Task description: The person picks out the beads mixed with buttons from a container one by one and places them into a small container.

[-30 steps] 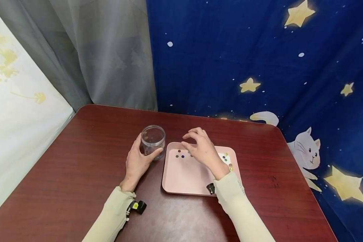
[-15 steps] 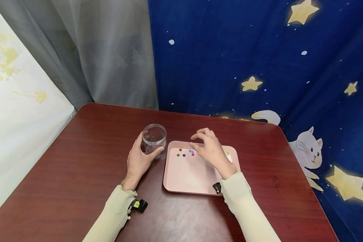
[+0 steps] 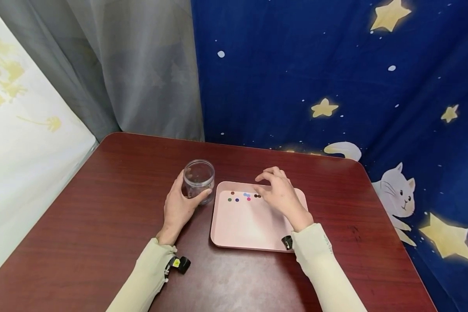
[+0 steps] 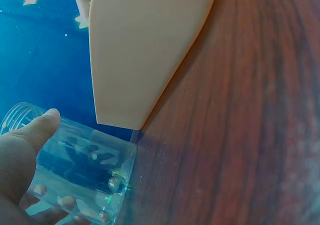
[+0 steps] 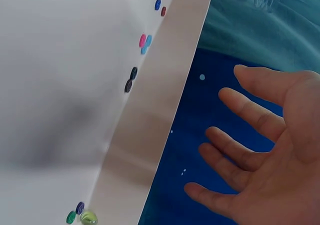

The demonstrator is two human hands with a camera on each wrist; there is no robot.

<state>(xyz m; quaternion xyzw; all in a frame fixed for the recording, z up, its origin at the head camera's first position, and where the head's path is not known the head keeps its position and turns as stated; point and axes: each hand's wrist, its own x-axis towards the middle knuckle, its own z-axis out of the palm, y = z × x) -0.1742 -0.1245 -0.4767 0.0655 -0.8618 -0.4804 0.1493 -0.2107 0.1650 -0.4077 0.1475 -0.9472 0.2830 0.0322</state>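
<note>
My left hand [image 3: 179, 210] grips a clear plastic jar [image 3: 199, 175], lidless and standing upright just left of a pink tray [image 3: 242, 232]. In the left wrist view, several small glassy balls [image 4: 114, 184] lie at the jar's bottom. Over the tray's far right part hovers my right hand [image 3: 282, 195], fingers loosely spread and holding nothing. Along the tray's far side lie several button-like discs: a pink button [image 3: 248, 199], dark buttons [image 5: 128, 86], and blue, green and brown ones. A yellow-green marble [image 5: 89, 217] sits beside a green button [image 5: 71, 217] at the tray's other end.
The tray and jar stand on a dark red wooden table [image 3: 113, 242]. Behind its far edge hang a grey curtain [image 3: 152, 69] and a blue star-patterned curtain [image 3: 273, 78]. A white cloth [image 3: 27, 143] hangs at the left.
My right hand has moved rightward over the tray, uncovering the pink, light blue and dark buttons. It now hides the pieces at the right end in the head view. My left hand still holds the jar.
</note>
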